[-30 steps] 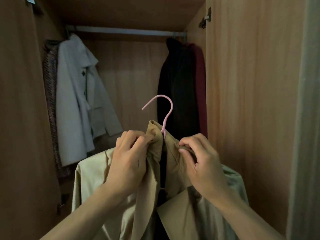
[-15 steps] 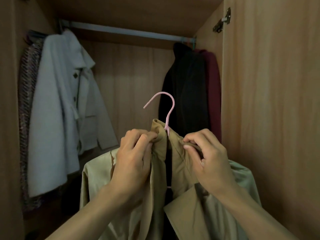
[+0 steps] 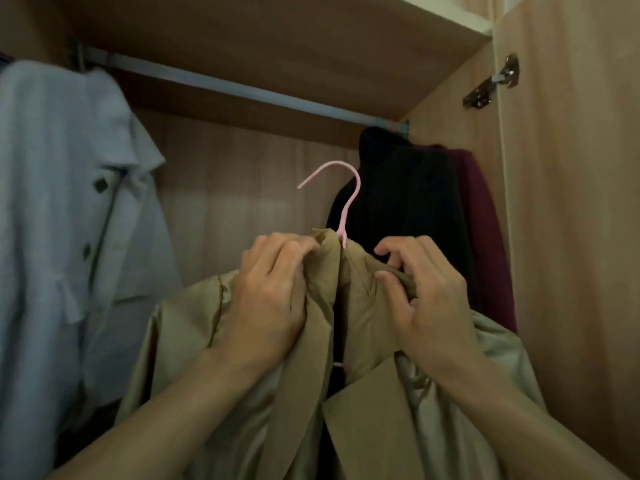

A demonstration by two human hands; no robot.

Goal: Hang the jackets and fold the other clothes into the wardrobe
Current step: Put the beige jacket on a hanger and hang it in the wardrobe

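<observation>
Head view: the tan jacket point(image 3: 367, 317) fills the centre and lower frame on a pink hanger point(image 3: 349, 199), its hook free below the rail point(image 3: 242, 90) crossing the upper frame. Hanging it well likely means lifting the hook into the gap between the white jacket point(image 3: 69, 202) at left and the black coat point(image 3: 398, 202) at right. The left hand point(image 3: 270, 299) and right hand point(image 3: 429, 306), fingers curled, each pinch the collar beside the hook.

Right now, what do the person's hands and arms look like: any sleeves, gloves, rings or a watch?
Both bare. The left hand and right hand wear no gloves and no ring shows on the visible fingers. The left forearm and right forearm are uncovered to the frame edge: no sleeve, watch or bracelet.
</observation>
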